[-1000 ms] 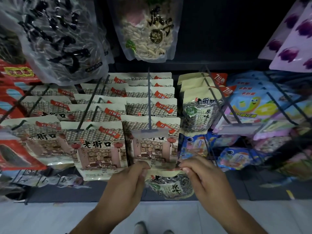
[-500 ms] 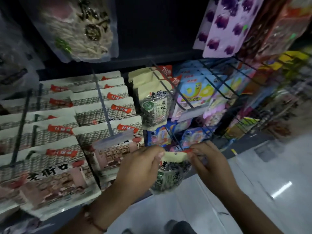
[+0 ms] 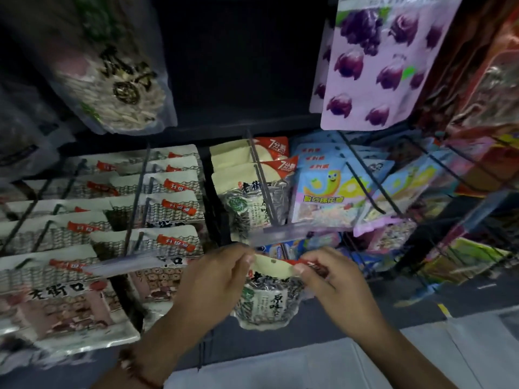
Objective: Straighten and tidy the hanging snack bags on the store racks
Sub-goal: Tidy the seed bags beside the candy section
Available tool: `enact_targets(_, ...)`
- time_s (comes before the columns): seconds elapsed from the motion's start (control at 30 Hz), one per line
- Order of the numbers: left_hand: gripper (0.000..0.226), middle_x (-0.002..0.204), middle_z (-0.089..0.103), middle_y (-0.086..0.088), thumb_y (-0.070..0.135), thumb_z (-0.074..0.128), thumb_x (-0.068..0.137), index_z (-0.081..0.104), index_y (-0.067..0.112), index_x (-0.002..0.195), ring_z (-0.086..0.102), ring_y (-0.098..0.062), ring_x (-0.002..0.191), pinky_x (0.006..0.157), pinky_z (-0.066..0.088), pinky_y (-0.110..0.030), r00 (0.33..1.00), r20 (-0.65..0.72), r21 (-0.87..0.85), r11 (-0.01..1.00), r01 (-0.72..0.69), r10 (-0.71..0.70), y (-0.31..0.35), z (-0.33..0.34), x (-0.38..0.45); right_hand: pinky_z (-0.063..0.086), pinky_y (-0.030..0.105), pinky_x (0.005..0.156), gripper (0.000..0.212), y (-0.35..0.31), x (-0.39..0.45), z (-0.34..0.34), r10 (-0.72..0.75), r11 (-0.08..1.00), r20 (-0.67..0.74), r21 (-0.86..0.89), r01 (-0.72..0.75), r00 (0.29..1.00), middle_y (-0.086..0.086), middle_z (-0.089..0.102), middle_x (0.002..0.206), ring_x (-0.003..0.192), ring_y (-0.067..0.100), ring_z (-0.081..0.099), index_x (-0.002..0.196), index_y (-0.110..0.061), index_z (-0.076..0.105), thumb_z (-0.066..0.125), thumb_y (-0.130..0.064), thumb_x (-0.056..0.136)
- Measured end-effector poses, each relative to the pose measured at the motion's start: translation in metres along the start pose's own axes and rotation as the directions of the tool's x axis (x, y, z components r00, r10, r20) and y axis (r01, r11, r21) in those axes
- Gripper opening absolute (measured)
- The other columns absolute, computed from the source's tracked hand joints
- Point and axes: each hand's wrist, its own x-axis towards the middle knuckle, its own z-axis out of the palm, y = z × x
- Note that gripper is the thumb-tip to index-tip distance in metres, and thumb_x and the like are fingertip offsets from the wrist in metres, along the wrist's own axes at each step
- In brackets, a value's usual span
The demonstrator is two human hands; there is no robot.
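I hold a small sunflower seed bag (image 3: 266, 301) with a cream top strip and a hang hole, just below the front tip of a wire hook (image 3: 261, 175). My left hand (image 3: 216, 284) pinches its top left corner. At the top right corner, by the red tab, my right hand (image 3: 328, 279) pinches it. The bag hangs between both hands. More bags of the same kind (image 3: 252, 203) hang on that hook behind a clear price strip (image 3: 283, 234).
Rows of grey-patterned snack bags (image 3: 157, 209) hang on hooks to the left. Blue candy bags (image 3: 328, 192) and empty wire hooks (image 3: 365, 178) are on the right. Large bags, one purple (image 3: 376, 63), hang above. A pale floor (image 3: 309, 369) lies below.
The view has swung right and closer to the seed hook. Both hands have kept hold of the bag's top edge and raised it toward the hook's tip.
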Motion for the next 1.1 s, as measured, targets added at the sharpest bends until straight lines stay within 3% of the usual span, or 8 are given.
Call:
enact_targets(0.13, 0.028, 0.053, 0.046, 0.01, 0.036, 0.042, 0.096, 0.065, 0.022, 0.09, 0.045, -0.007, 0.043, 0.04, 0.027, -0.017, 0.989, -0.108, -0.017, 0.995, 0.1, -0.102, 0.019, 0.001, 0.008, 0.047, 0.027, 0.066, 0.013, 0.003, 0.03, -0.02, -0.082, 0.992, 0.031, 0.104, 0.078, 0.996, -0.011, 0.06, 0.084, 0.078, 0.011, 0.06, 0.083, -0.032, 0.065, 0.061, -0.043, 0.088)
enact_targets(0.23, 0.024, 0.052, 0.044, 0.011, 0.03, 0.042, 0.096, 0.062, 0.019, 0.088, 0.046, -0.011, 0.044, 0.038, 0.026, -0.022, 0.974, -0.164, -0.072, 0.987, 0.145, -0.155, 0.028, -0.003, 0.007, 0.042, 0.012, 0.065, 0.007, -0.004, 0.051, -0.03, -0.163, 0.981, 0.083, 0.116, 0.153, 0.983, -0.012, 0.059, 0.082, 0.078, 0.0, 0.059, 0.083, -0.037, 0.06, 0.061, -0.031, 0.085)
enact_targets(0.3, 0.02, 0.051, 0.043, 0.013, 0.024, 0.045, 0.099, 0.064, 0.019, 0.097, 0.047, -0.013, 0.045, 0.039, 0.024, -0.018, 0.966, -0.173, -0.118, 0.978, 0.173, -0.192, 0.031, -0.006, 0.008, 0.041, 0.012, 0.065, 0.013, -0.006, 0.062, -0.035, -0.182, 0.98, 0.103, 0.097, 0.172, 0.978, -0.013, 0.06, 0.083, 0.079, 0.0, 0.058, 0.085, -0.035, 0.062, 0.063, -0.023, 0.087)
enact_targets(0.43, 0.024, 0.066, 0.051, 0.024, 0.013, 0.05, 0.095, 0.068, 0.02, 0.109, 0.054, -0.001, 0.055, 0.043, 0.03, -0.01, 0.959, -0.212, -0.13, 0.978, 0.164, -0.189, 0.029, -0.009, 0.019, 0.042, 0.017, 0.063, 0.009, -0.01, 0.078, -0.035, -0.139, 0.985, 0.118, 0.121, 0.125, 0.983, -0.014, 0.062, 0.08, 0.077, 0.005, 0.058, 0.086, -0.025, 0.07, 0.067, -0.018, 0.089)
enact_targets(0.63, 0.028, 0.09, 0.069, 0.009, 0.006, 0.052, 0.082, 0.069, 0.014, 0.102, 0.049, 0.003, 0.077, 0.061, 0.034, 0.003, 0.958, -0.268, -0.085, 0.993, 0.086, -0.106, 0.023, -0.006, 0.029, 0.04, 0.017, 0.065, 0.004, -0.013, 0.084, -0.036, -0.147, 0.989, 0.094, 0.039, 0.144, 0.985, -0.019, 0.059, 0.081, 0.078, 0.003, 0.056, 0.087, -0.024, 0.071, 0.068, -0.023, 0.09)
enact_targets(0.83, 0.012, 0.077, 0.057, 0.019, 0.017, 0.053, 0.096, 0.062, 0.023, 0.1, 0.053, -0.001, 0.07, 0.059, 0.04, -0.02, 0.97, -0.209, -0.157, 0.983, 0.095, -0.127, 0.007, 0.004, 0.038, 0.038, 0.019, 0.065, 0.01, -0.01, 0.085, -0.032, -0.128, 0.989, 0.044, -0.063, 0.13, 0.991, -0.015, 0.057, 0.078, 0.079, 0.003, 0.055, 0.083, -0.028, 0.068, 0.064, -0.031, 0.092)
enact_targets(0.97, 0.012, 0.084, 0.067, 0.004, 0.015, 0.057, 0.097, 0.066, 0.015, 0.104, 0.062, -0.019, 0.073, 0.059, 0.044, -0.024, 0.972, -0.218, -0.075, 0.994, 0.074, -0.089, 0.001, 0.006, 0.051, 0.038, 0.025, 0.064, 0.012, -0.007, 0.091, -0.022, -0.095, 0.993, 0.003, -0.064, 0.095, 0.995, -0.012, 0.056, 0.079, 0.077, 0.005, 0.054, 0.082, -0.032, 0.061, 0.06, -0.033, 0.094)
enact_targets(1.1, 0.015, 0.088, 0.067, -0.003, 0.003, 0.057, 0.091, 0.064, 0.012, 0.101, 0.061, -0.026, 0.076, 0.059, 0.048, -0.031, 0.975, -0.216, 0.037, 0.998, 0.05, -0.041, -0.001, 0.005, 0.071, 0.047, 0.039, 0.068, 0.021, -0.004, 0.103, -0.006, -0.081, 0.995, -0.056, -0.069, 0.077, 0.995, -0.008, 0.055, 0.082, 0.077, 0.009, 0.053, 0.088, -0.02, 0.064, 0.055, -0.037, 0.096)
